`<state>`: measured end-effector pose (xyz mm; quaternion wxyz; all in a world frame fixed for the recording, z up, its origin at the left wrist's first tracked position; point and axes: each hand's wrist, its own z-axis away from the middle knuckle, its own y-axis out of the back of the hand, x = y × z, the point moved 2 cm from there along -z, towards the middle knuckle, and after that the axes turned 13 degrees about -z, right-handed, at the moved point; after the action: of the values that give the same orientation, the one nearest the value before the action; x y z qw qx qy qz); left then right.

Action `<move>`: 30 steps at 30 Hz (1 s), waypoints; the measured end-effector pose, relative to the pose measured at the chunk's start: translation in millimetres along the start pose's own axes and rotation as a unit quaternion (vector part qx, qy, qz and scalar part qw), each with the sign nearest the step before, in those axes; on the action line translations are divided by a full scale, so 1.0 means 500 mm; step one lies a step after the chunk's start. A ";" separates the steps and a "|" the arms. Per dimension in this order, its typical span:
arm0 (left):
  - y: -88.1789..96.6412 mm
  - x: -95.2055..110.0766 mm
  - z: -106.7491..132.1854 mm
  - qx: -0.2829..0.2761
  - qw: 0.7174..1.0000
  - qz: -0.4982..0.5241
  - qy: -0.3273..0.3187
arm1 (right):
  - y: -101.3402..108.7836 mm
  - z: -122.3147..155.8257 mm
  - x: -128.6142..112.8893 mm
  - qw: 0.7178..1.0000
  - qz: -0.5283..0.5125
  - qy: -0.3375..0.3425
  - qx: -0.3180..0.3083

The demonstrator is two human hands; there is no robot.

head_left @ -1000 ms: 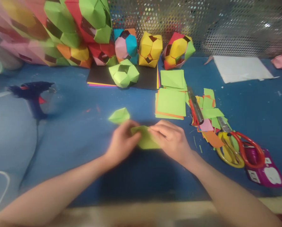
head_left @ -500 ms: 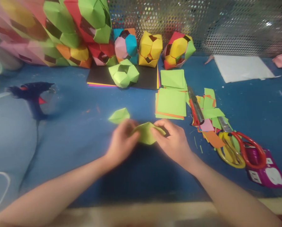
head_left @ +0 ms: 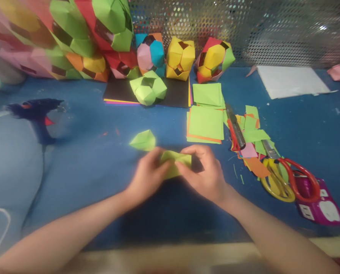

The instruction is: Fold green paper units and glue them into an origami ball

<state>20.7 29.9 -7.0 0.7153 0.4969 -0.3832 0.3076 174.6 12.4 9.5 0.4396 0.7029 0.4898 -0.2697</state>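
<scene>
Between my hands is a piece of folded green paper (head_left: pixel 173 156), held above the blue table. My left hand (head_left: pixel 149 170) pinches its left side between thumb and fingers. With thumb and forefinger, my right hand (head_left: pixel 205 171) grips the paper's right part. Just behind my left hand lies a small folded green paper piece (head_left: pixel 144 140). A stack of square green and orange paper sheets (head_left: pixel 206 123) lies beyond my right hand. Farther back, a partly built green paper ball (head_left: pixel 148 88) sits on black sheets (head_left: pixel 177 93).
Red-and-yellow-handled scissors (head_left: pixel 299 180), a cutter knife (head_left: pixel 235 129) and paper scraps (head_left: pixel 254 135) lie at right, by a purple packet (head_left: pixel 326 205). A glue gun (head_left: pixel 40 118) with cord is at left. Several folded paper balls (head_left: pixel 180 59) line the perforated metal panel (head_left: pixel 215 23).
The green paper has turned in my hands and now shows a straighter, more rectangular outline. My right hand's grip has shifted slightly left along it.
</scene>
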 end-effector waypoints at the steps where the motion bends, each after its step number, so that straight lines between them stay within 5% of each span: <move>1: 0.000 -0.001 0.000 0.000 1.000 0.002 -0.001 | 0.000 0.000 0.001 1.000 -0.016 -0.017 0.005; 9: 0.001 -0.007 -0.006 -0.008 1.000 0.014 0.004 | 0.002 -0.006 -0.008 0.995 -0.012 0.073 -0.073; 19: 0.003 -0.001 -0.006 0.004 1.000 -0.008 -0.014 | 0.005 -0.020 0.008 0.965 -0.146 -0.201 -0.079; 23: 0.004 0.001 -0.006 -0.005 1.000 -0.013 -0.014 | 0.004 -0.022 0.008 0.957 -0.134 -0.221 -0.131; 30: 0.004 -0.001 -0.007 -0.004 1.000 -0.005 -0.023 | 0.002 -0.020 0.006 0.967 -0.120 -0.204 -0.097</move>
<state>19.6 33.8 -7.1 0.7101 0.5030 -0.3979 0.2908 176.4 22.6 12.1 0.5604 0.5232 0.4948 -0.4092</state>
